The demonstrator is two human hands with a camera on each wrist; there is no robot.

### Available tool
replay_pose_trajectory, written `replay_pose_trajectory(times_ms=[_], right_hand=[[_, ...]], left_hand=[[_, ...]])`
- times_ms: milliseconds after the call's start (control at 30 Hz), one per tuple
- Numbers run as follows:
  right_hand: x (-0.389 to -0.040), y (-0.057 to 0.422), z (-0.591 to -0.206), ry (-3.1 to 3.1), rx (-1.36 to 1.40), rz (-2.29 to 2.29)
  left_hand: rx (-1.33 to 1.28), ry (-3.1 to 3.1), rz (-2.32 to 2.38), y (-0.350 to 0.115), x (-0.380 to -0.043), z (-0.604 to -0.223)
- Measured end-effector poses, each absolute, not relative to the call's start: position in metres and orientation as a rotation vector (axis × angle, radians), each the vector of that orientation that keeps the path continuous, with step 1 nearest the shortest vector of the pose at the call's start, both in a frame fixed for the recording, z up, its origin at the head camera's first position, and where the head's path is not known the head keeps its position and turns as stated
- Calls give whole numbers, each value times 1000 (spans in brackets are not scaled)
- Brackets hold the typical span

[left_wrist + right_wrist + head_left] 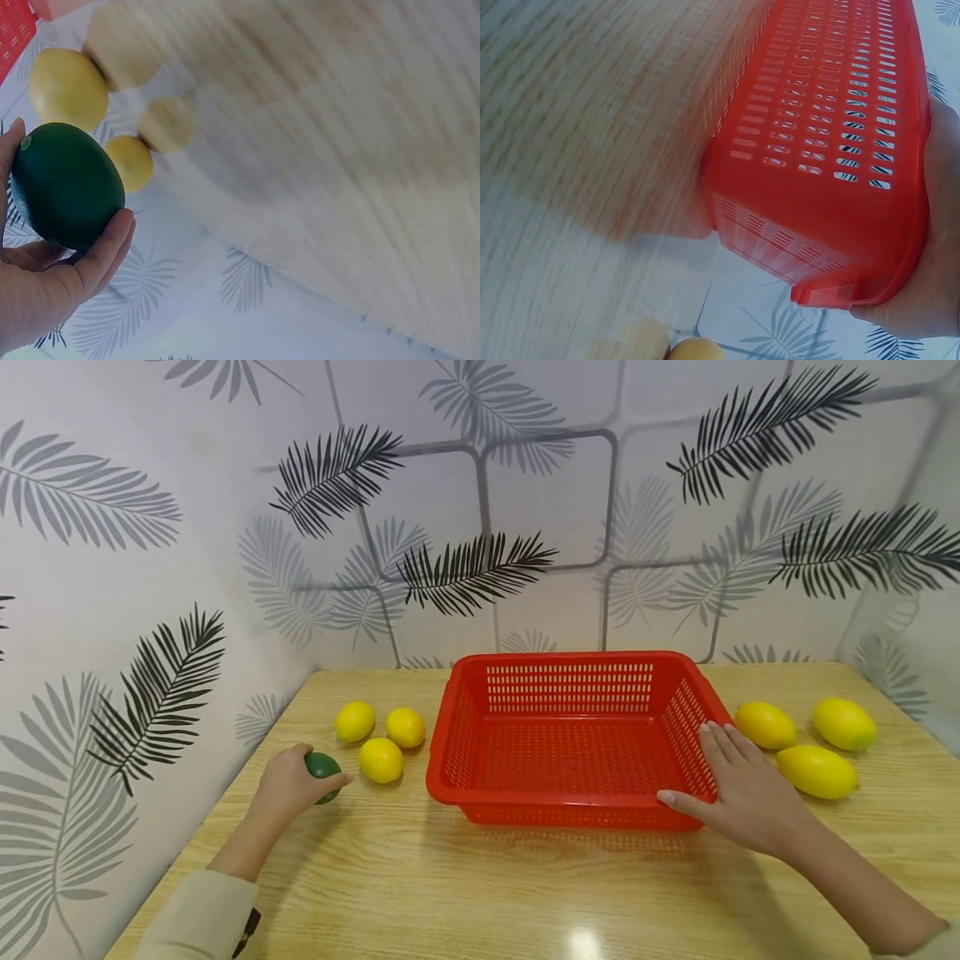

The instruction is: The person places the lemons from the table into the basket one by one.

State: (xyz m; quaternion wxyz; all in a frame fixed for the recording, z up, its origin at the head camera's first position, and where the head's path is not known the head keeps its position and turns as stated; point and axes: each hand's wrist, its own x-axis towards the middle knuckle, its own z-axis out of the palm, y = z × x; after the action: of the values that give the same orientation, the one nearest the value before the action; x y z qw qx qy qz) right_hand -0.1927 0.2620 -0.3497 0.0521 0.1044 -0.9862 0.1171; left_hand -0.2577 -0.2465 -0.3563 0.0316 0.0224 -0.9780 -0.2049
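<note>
My left hand (288,789) holds a dark green lime (322,767) between thumb and fingers, at the left side of the table. In the left wrist view the lime (67,186) shows a small pale green stem spot, with the fingers of the left hand (64,281) around its lower side. Just right of it lie three yellow lemons (381,760). A red plastic basket (570,802) with slotted walls stands in the middle. Over its front right corner lies my right hand (753,797), fingers straight along the right rim, thumb on the front rim.
Three more yellow lemons (817,772) lie right of the basket, close to the right hand. The light wooden table (525,893) meets a wall (540,510) with a leaf pattern at its back and left side.
</note>
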Motion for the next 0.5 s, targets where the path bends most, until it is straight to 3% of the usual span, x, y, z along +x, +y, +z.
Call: replay_pose_trajectory(times_ms=[500], right_hand=[[-192,264,-352,-2991,308,357]], left_hand=[[-14,-2992,-663,-227,-265,-338]])
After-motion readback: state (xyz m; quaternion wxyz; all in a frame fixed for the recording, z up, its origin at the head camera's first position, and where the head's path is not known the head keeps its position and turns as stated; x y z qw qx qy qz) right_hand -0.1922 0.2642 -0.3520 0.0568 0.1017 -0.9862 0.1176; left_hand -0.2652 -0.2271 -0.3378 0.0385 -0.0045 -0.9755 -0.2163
